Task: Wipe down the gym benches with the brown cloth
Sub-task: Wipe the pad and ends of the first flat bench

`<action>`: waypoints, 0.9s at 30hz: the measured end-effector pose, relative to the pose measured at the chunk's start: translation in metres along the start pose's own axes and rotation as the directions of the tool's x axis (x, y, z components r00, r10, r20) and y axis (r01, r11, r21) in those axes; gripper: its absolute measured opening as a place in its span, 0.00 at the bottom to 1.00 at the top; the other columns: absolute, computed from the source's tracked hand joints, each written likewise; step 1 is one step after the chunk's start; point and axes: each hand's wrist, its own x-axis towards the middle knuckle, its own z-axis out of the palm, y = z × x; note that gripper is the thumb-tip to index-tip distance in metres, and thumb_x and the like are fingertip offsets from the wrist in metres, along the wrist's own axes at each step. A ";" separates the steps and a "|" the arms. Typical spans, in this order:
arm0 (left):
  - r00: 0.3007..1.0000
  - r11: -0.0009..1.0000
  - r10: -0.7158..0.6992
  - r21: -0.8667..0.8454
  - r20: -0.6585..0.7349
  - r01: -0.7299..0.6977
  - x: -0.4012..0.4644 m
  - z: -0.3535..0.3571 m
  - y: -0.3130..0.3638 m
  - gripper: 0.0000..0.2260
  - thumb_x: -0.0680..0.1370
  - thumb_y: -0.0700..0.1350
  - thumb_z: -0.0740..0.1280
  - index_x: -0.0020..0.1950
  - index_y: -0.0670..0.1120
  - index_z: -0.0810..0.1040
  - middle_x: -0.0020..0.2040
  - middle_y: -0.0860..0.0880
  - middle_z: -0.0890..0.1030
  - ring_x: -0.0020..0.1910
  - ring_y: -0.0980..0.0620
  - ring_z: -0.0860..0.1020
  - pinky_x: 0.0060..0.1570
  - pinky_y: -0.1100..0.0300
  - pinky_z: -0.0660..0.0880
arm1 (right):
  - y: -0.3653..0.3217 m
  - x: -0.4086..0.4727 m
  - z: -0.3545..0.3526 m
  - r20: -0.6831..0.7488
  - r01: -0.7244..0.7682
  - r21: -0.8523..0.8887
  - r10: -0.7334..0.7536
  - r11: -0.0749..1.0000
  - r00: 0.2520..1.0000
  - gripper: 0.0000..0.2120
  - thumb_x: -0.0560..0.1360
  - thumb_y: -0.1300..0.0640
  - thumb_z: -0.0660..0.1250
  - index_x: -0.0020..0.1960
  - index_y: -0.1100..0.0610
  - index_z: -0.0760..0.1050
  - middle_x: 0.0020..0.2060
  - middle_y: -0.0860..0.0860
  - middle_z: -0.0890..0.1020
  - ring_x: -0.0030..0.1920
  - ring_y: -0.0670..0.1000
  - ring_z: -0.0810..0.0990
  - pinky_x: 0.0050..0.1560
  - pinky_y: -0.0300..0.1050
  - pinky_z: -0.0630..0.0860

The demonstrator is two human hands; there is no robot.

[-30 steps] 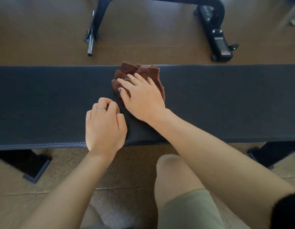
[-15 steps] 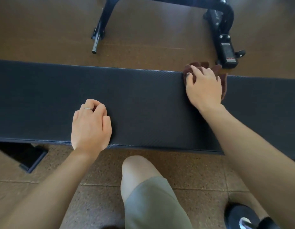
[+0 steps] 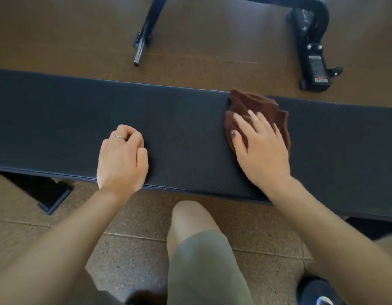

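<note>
A long black padded gym bench [image 3: 182,119] runs across the view from left to right. The crumpled brown cloth [image 3: 254,102] lies on its pad, right of the middle, reaching the far edge. My right hand [image 3: 261,144] lies flat on the cloth with straight fingers and presses it onto the pad. My left hand [image 3: 122,157] rests on the pad near the front edge with curled fingers that hold nothing. A thin ring is on one of its fingers.
Beyond the bench a black metal equipment frame [image 3: 311,40] with a chrome peg [image 3: 139,52] stands on the brown floor. A black bench foot [image 3: 52,197] shows at the lower left. My knee [image 3: 190,219] is close to the bench's front edge.
My right hand slid the cloth to the right along the far edge, then drew it back toward me a little. My left hand stayed curled on the pad.
</note>
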 end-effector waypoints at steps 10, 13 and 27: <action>0.997 0.998 0.055 -0.036 -0.063 -0.057 0.004 0.007 -0.005 0.08 0.75 0.42 0.52 0.39 0.46 0.68 0.49 0.47 0.75 0.40 0.49 0.66 0.44 0.53 0.65 | -0.033 0.089 0.021 0.012 0.074 -0.040 -0.073 0.996 0.997 0.23 0.87 0.45 0.51 0.79 0.46 0.68 0.80 0.53 0.68 0.82 0.56 0.61 0.81 0.61 0.54; 0.995 0.996 0.045 -0.074 -0.091 -0.052 0.001 0.006 -0.009 0.09 0.76 0.43 0.52 0.40 0.45 0.70 0.48 0.49 0.74 0.41 0.53 0.62 0.43 0.54 0.62 | -0.070 0.090 0.033 0.021 0.067 -0.037 -0.067 0.997 0.998 0.24 0.87 0.45 0.51 0.80 0.47 0.67 0.81 0.54 0.65 0.82 0.57 0.59 0.81 0.60 0.52; 0.991 0.997 -0.014 0.068 -0.133 0.023 0.010 -0.034 -0.123 0.05 0.78 0.43 0.58 0.48 0.45 0.73 0.51 0.46 0.73 0.49 0.43 0.71 0.52 0.46 0.68 | -0.123 -0.033 0.038 0.199 0.445 0.014 -0.439 0.895 0.876 0.24 0.85 0.39 0.49 0.77 0.41 0.70 0.79 0.48 0.69 0.81 0.53 0.63 0.82 0.56 0.53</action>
